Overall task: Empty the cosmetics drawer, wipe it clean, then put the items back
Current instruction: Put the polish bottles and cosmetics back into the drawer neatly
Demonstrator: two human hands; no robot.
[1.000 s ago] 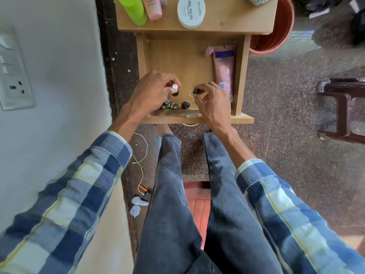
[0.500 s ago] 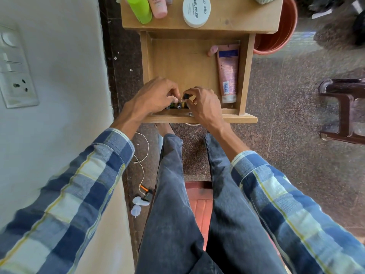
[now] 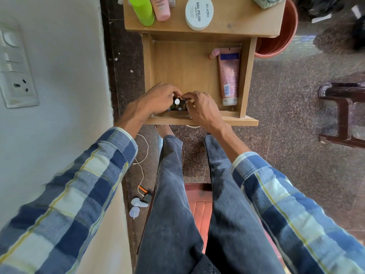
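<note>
both hands, left hand (image 3: 158, 98) and right hand (image 3: 199, 106), pinch small bottles (image 3: 177, 104) together at the drawer (image 3: 147, 76) front, probably to stand them tidy.

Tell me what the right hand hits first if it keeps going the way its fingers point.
The right hand points left, toward the cluster of small bottles at the drawer's front edge. It would meet those first, then the left hand just beyond; its fingertips may already touch a cap, depth is unclear.

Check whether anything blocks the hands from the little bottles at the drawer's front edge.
Nothing visible does: left hand and right hand already meet at the small bottles. The pink tube lies clear, along the right wall.
</note>
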